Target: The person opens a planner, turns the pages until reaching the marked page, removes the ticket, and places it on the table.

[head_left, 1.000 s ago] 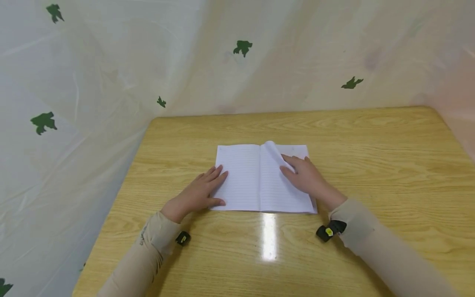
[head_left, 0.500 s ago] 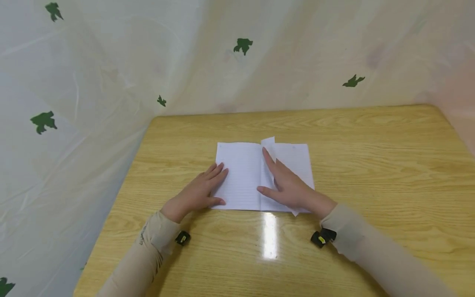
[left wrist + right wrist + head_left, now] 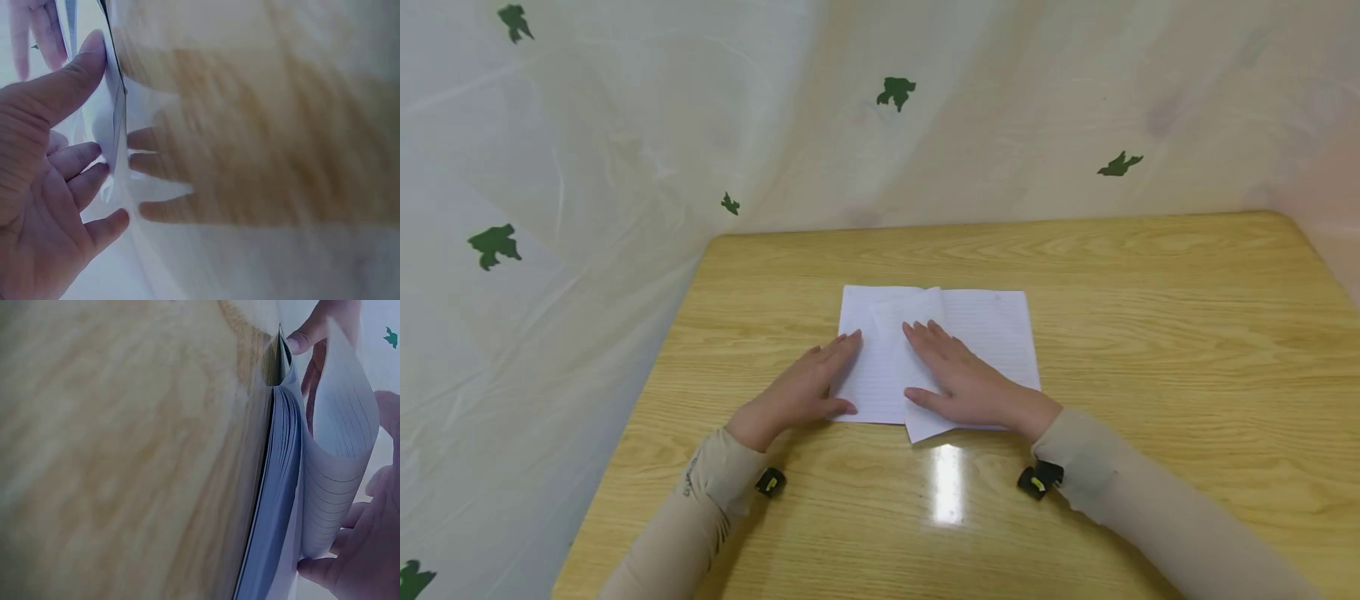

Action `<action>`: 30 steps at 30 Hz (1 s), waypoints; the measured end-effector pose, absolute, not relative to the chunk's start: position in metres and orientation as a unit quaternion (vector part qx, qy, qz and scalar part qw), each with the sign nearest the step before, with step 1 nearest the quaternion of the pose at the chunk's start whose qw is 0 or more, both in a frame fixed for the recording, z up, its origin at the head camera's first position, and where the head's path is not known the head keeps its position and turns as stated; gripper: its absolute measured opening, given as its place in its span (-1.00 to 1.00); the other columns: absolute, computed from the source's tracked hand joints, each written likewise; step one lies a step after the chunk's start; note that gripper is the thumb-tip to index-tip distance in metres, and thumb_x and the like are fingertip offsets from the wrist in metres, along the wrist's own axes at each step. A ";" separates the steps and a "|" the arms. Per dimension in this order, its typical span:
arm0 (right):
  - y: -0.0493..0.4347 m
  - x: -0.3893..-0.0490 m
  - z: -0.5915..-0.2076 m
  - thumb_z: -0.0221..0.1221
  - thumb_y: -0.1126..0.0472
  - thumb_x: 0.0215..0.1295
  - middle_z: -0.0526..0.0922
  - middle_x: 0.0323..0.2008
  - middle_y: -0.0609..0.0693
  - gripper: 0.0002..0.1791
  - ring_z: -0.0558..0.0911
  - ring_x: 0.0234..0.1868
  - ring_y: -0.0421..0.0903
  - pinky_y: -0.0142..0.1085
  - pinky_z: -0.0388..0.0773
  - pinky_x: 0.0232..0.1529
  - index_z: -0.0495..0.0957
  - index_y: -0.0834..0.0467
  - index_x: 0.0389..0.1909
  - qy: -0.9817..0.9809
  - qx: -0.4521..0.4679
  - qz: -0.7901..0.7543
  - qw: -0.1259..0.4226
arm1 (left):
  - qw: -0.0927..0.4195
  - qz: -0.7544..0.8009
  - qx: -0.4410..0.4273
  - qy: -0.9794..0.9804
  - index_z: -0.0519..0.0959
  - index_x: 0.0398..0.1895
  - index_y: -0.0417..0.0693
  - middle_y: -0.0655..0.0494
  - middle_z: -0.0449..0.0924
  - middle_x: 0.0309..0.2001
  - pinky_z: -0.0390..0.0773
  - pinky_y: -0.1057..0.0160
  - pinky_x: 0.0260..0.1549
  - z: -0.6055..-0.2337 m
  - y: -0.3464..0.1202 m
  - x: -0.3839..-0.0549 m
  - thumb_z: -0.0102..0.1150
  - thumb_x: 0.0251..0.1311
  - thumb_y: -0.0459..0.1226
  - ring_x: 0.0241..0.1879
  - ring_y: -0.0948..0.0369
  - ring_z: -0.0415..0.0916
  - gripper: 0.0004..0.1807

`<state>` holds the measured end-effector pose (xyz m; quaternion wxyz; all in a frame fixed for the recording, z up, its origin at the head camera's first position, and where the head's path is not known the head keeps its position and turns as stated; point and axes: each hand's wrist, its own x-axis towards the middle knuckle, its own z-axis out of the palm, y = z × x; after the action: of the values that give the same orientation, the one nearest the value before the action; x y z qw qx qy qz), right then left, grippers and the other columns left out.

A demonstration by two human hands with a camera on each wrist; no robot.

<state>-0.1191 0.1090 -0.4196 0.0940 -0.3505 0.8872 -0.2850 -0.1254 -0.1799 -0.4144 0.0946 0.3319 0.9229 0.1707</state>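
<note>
Notebook spread on wooden table, left hand relaxed against its left edge, right hand straight-fingered against a curved page.

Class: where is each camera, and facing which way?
Head: on the head, facing forward and down at the notebook; left hand, right hand, sleeves.
Left wrist: on that wrist, facing the notebook's edge; left hand, right fingers.
Right wrist: on that wrist, facing the notebook's edge; right hand, left thumb.
Both wrist views share notebook, hands.

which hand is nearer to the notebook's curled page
Right: the right hand touches the curled page, while the left hand is at the left edge of the notebook, farther off.
</note>
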 end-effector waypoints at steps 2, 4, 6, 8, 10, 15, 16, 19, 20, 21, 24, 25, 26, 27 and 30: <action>0.108 -0.119 -0.420 -0.15 -0.21 0.49 -0.16 0.55 0.15 -0.16 -0.22 0.54 0.10 0.07 -0.16 0.45 -0.29 0.04 0.57 0.888 -0.354 -0.280 0.092 | 0.096 0.178 0.331 0.922 -0.06 0.53 -0.27 -0.15 0.00 0.50 0.11 -0.14 0.34 -0.414 -0.179 -0.126 0.36 0.16 -0.09 0.45 -0.03 0.05 0.04; 0.106 -0.119 -0.420 -0.15 -0.13 0.51 -0.14 0.54 0.19 -0.22 -0.22 0.53 0.12 0.10 -0.17 0.44 -0.22 0.07 0.57 0.886 -0.356 -0.281 0.090 | 0.095 0.185 0.330 0.921 -0.09 0.53 -0.27 -0.15 -0.01 0.50 0.13 -0.10 0.34 -0.415 -0.179 -0.126 0.24 0.27 -0.11 0.44 -0.02 0.08 -0.05; 0.105 -0.119 -0.420 -0.12 -0.07 0.52 -0.13 0.53 0.20 -0.25 -0.22 0.53 0.14 0.15 -0.18 0.43 -0.17 0.08 0.57 0.884 -0.359 -0.287 0.088 | 0.091 0.191 0.325 0.922 -0.10 0.53 -0.26 -0.14 -0.02 0.51 0.12 -0.09 0.35 -0.415 -0.179 -0.126 0.11 0.36 -0.13 0.44 -0.01 0.08 -0.14; 0.103 -0.119 -0.420 -0.11 -0.02 0.51 -0.14 0.53 0.21 -0.27 -0.23 0.53 0.15 0.14 -0.19 0.43 -0.14 0.09 0.56 0.882 -0.360 -0.294 0.086 | 0.089 0.197 0.320 0.922 -0.11 0.54 -0.25 -0.14 -0.05 0.51 0.11 -0.07 0.36 -0.415 -0.178 -0.125 0.00 0.41 -0.12 0.45 -0.01 0.04 -0.20; 0.100 -0.119 -0.420 -0.10 0.03 0.50 -0.17 0.54 0.20 -0.29 -0.26 0.53 0.14 0.11 -0.19 0.44 -0.11 0.09 0.56 0.879 -0.358 -0.303 0.088 | 0.092 0.202 0.312 0.924 -0.14 0.55 -0.19 -0.15 -0.10 0.53 0.10 -0.06 0.36 -0.415 -0.177 -0.124 -0.02 0.42 -0.06 0.46 -0.02 0.01 -0.18; 0.094 -0.119 -0.421 -0.11 0.07 0.48 -0.21 0.54 0.19 -0.29 -0.28 0.53 0.12 0.01 -0.13 0.45 -0.10 0.13 0.55 0.878 -0.354 -0.306 0.102 | 0.094 0.198 0.302 0.928 -0.17 0.58 -0.02 -0.20 -0.23 0.54 0.22 -0.12 0.29 -0.416 -0.175 -0.123 0.12 0.28 0.14 0.41 -0.16 0.10 0.00; 0.093 -0.118 -0.422 -0.11 0.06 0.47 -0.21 0.54 0.19 -0.28 -0.27 0.53 0.12 0.00 -0.13 0.45 -0.11 0.15 0.55 0.879 -0.354 -0.303 0.105 | 0.092 0.196 0.303 0.928 -0.16 0.58 0.00 -0.22 -0.25 0.54 0.24 -0.14 0.27 -0.416 -0.175 -0.122 0.15 0.25 0.15 0.39 -0.17 0.13 0.02; 0.090 -0.118 -0.423 -0.09 0.04 0.47 -0.20 0.54 0.20 -0.26 -0.24 0.53 0.11 -0.03 -0.12 0.45 -0.11 0.21 0.54 0.880 -0.357 -0.292 0.110 | 0.084 0.186 0.306 0.930 -0.11 0.58 0.00 -0.25 -0.29 0.53 0.26 -0.14 0.26 -0.417 -0.174 -0.122 0.21 0.19 0.17 0.39 -0.15 0.13 0.05; 0.090 -0.118 -0.423 -0.09 0.04 0.47 -0.18 0.53 0.20 -0.26 -0.23 0.53 0.11 -0.03 -0.12 0.45 -0.11 0.22 0.53 0.881 -0.358 -0.290 0.111 | 0.081 0.180 0.309 0.930 -0.08 0.57 -0.02 -0.27 -0.30 0.53 0.24 -0.13 0.28 -0.417 -0.175 -0.122 0.23 0.17 0.17 0.41 -0.15 0.10 0.06; 0.089 -0.119 -0.424 -0.08 0.04 0.47 -0.16 0.53 0.21 -0.25 -0.21 0.53 0.12 -0.03 -0.12 0.45 -0.09 0.25 0.53 0.880 -0.361 -0.287 0.110 | 0.077 0.177 0.313 0.930 -0.05 0.56 -0.04 -0.29 -0.29 0.53 0.22 -0.13 0.29 -0.417 -0.175 -0.121 0.25 0.15 0.17 0.42 -0.15 0.06 0.06; 0.088 -0.119 -0.426 -0.06 0.04 0.46 -0.10 0.51 0.26 -0.25 -0.16 0.52 0.16 -0.03 -0.11 0.45 -0.05 0.31 0.50 0.880 -0.373 -0.274 0.108 | 0.072 0.164 0.323 0.929 0.03 0.54 -0.08 -0.32 -0.27 0.52 0.13 -0.12 0.34 -0.416 -0.175 -0.121 0.28 0.11 0.19 0.46 -0.16 -0.06 0.06; 0.087 -0.119 -0.426 -0.05 0.05 0.45 -0.08 0.51 0.27 -0.26 -0.15 0.52 0.17 -0.03 -0.12 0.45 -0.03 0.33 0.50 0.879 -0.378 -0.269 0.108 | 0.071 0.160 0.326 0.929 0.06 0.54 -0.08 -0.33 -0.26 0.51 0.10 -0.12 0.35 -0.416 -0.175 -0.121 0.29 0.10 0.19 0.47 -0.17 -0.10 0.05; 0.087 -0.119 -0.426 -0.04 0.05 0.45 -0.06 0.50 0.28 -0.26 -0.14 0.52 0.18 -0.02 -0.13 0.45 0.00 0.34 0.49 0.879 -0.383 -0.262 0.108 | 0.072 0.156 0.329 0.928 0.07 0.53 -0.08 -0.33 -0.27 0.51 0.09 -0.12 0.35 -0.416 -0.175 -0.121 0.29 0.09 0.20 0.47 -0.18 -0.12 0.05; 0.087 -0.119 -0.426 -0.04 0.05 0.45 -0.04 0.50 0.28 -0.27 -0.13 0.51 0.19 0.00 -0.13 0.45 0.03 0.35 0.48 0.879 -0.390 -0.254 0.107 | 0.073 0.154 0.330 0.928 0.09 0.53 -0.07 -0.33 -0.27 0.51 0.08 -0.13 0.35 -0.416 -0.175 -0.120 0.29 0.08 0.20 0.47 -0.18 -0.14 0.05; 0.086 -0.119 -0.426 -0.02 0.03 0.45 0.02 0.49 0.23 -0.31 -0.10 0.51 0.18 0.03 -0.16 0.45 0.11 0.33 0.46 0.877 -0.409 -0.227 0.108 | 0.075 0.146 0.335 0.928 0.13 0.52 -0.05 -0.34 -0.27 0.51 0.09 -0.18 0.33 -0.415 -0.175 -0.120 0.31 0.06 0.20 0.47 -0.24 -0.17 0.04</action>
<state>-0.1187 0.0858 -0.4257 0.1085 -0.4087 0.8774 -0.2265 -0.1204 -0.1745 -0.4148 0.0746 0.3351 0.9278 0.1463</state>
